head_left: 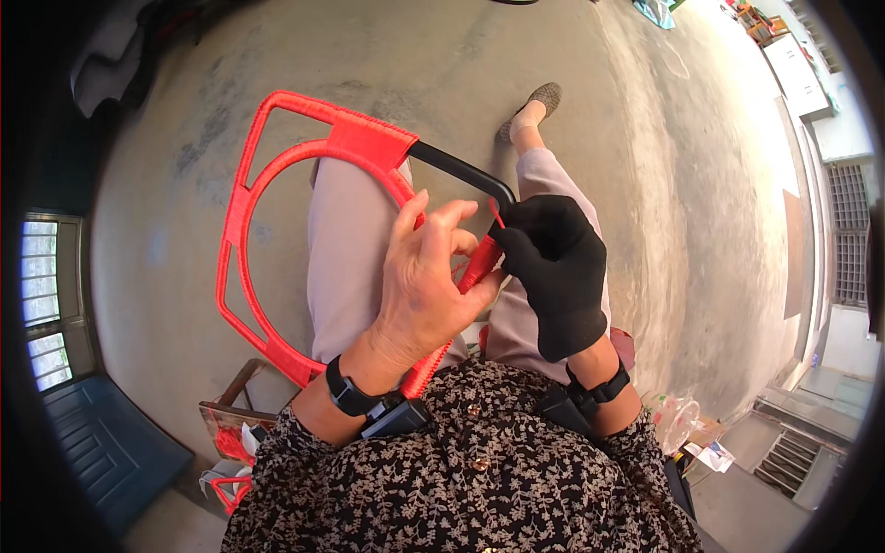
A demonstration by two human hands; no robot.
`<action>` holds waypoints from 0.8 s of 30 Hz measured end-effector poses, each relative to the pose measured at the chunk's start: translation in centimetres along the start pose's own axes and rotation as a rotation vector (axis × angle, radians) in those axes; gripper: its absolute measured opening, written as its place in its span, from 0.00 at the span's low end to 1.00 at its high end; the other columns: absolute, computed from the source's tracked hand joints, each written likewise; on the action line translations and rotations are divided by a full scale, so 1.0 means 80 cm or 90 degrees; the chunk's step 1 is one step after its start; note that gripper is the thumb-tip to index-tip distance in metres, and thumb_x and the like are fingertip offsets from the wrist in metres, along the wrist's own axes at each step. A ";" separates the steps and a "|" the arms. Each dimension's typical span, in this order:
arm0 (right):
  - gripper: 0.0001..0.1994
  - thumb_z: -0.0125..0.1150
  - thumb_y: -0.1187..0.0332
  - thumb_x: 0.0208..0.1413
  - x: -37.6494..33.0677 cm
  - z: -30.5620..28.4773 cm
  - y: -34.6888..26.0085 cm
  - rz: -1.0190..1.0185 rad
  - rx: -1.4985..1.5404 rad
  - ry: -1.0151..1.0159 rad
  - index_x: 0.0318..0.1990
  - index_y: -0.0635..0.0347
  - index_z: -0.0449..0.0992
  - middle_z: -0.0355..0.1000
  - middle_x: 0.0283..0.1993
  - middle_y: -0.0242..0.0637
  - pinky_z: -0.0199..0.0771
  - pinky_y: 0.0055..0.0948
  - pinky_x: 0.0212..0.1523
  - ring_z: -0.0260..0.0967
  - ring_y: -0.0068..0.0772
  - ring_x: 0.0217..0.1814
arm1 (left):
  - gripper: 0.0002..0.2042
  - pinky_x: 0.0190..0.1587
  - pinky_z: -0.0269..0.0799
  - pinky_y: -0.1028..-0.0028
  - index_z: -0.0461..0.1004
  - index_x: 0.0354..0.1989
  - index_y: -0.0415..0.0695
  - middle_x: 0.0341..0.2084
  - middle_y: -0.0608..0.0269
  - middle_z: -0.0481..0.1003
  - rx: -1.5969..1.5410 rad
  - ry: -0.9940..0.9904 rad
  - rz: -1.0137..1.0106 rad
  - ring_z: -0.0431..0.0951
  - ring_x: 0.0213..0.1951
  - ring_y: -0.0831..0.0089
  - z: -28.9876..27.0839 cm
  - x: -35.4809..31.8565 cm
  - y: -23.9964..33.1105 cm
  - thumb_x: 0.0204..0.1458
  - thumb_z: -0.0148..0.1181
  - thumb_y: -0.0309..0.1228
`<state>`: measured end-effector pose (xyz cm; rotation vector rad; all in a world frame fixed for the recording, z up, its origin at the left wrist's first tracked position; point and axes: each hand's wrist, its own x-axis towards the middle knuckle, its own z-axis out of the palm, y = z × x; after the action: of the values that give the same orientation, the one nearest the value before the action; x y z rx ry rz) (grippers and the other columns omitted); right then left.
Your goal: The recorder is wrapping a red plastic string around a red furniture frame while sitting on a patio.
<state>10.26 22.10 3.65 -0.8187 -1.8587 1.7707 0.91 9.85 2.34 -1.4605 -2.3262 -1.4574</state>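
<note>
A black tube frame, mostly wrapped in red strip (373, 140), lies tilted across my lap. It has an angular outer outline with a round ring joined inside. One stretch of bare black tube (461, 170) shows at its upper right corner. My left hand (424, 286), bare, is closed around the wrapped bar on the right side, thumb on the red winding, some fingers bent above it. My right hand (558, 267), in a black glove, is closed at the bare corner. A thin end of red strip (498, 214) sticks out by its fingertips. The glove hides part of the tube.
A small wooden stand (221, 415) with red material is at my lower left, near a dark blue slatted seat (111, 442). Clear plastic (673, 419) lies at my right side. Concrete floor (664, 184) spreads ahead. A white cabinet (797, 78) stands far right.
</note>
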 end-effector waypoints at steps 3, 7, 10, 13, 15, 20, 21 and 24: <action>0.05 0.62 0.74 0.50 0.003 0.000 -0.001 -0.138 -0.192 0.013 0.36 0.60 0.77 0.75 0.29 0.33 0.71 0.26 0.29 0.72 0.25 0.26 | 0.29 0.60 0.60 0.55 0.66 0.48 0.38 0.27 0.66 0.76 0.005 0.007 -0.014 0.70 0.50 0.52 -0.002 -0.002 0.001 0.34 0.73 0.25; 0.05 0.62 0.73 0.48 0.006 -0.005 -0.017 -0.193 -0.358 -0.043 0.34 0.58 0.78 0.75 0.30 0.37 0.72 0.30 0.30 0.74 0.36 0.29 | 0.29 0.60 0.60 0.55 0.65 0.49 0.38 0.26 0.65 0.76 0.024 0.003 0.019 0.74 0.44 0.58 -0.001 -0.001 0.001 0.35 0.72 0.25; 0.06 0.61 0.73 0.48 0.012 -0.012 -0.022 -0.264 -0.400 -0.084 0.35 0.58 0.77 0.74 0.30 0.36 0.72 0.29 0.30 0.74 0.36 0.29 | 0.25 0.61 0.58 0.55 0.68 0.47 0.38 0.26 0.64 0.77 0.022 -0.043 0.017 0.76 0.38 0.63 -0.002 0.002 0.001 0.38 0.70 0.25; 0.06 0.60 0.72 0.51 0.016 -0.011 -0.015 -0.213 -0.329 -0.079 0.37 0.60 0.76 0.74 0.30 0.34 0.72 0.28 0.31 0.74 0.32 0.29 | 0.20 0.61 0.56 0.55 0.71 0.44 0.38 0.25 0.64 0.78 0.015 -0.096 -0.021 0.77 0.33 0.66 -0.004 0.005 0.003 0.41 0.68 0.26; 0.07 0.59 0.70 0.54 0.013 -0.013 -0.017 -0.051 -0.171 -0.043 0.40 0.61 0.75 0.74 0.31 0.33 0.72 0.27 0.32 0.74 0.30 0.31 | 0.17 0.62 0.55 0.55 0.72 0.42 0.39 0.24 0.64 0.78 0.008 -0.116 -0.047 0.77 0.31 0.67 -0.004 0.005 0.002 0.42 0.67 0.26; 0.13 0.52 0.63 0.63 0.007 -0.025 0.012 0.221 0.199 -0.138 0.47 0.64 0.73 0.73 0.41 0.31 0.72 0.25 0.41 0.71 0.21 0.39 | 0.17 0.63 0.54 0.55 0.72 0.43 0.40 0.21 0.65 0.77 -0.021 -0.106 -0.050 0.77 0.31 0.67 -0.006 0.006 0.003 0.43 0.66 0.26; 0.13 0.52 0.63 0.63 0.005 -0.023 0.013 0.222 0.200 -0.137 0.47 0.64 0.73 0.73 0.41 0.31 0.72 0.25 0.41 0.71 0.21 0.39 | 0.17 0.63 0.54 0.55 0.72 0.43 0.40 0.21 0.65 0.77 -0.021 -0.108 -0.050 0.77 0.31 0.67 -0.005 0.005 0.003 0.43 0.66 0.26; 0.12 0.54 0.64 0.62 0.005 -0.019 0.019 0.290 0.252 -0.210 0.46 0.62 0.74 0.73 0.40 0.30 0.69 0.24 0.47 0.69 0.20 0.43 | 0.19 0.62 0.56 0.52 0.72 0.44 0.37 0.20 0.61 0.71 -0.006 -0.091 -0.017 0.74 0.27 0.65 -0.003 0.005 0.002 0.42 0.67 0.29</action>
<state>11.20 23.47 2.28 -0.8791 -1.4906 2.5872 0.67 9.95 2.76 -1.5931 -2.4306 -1.4173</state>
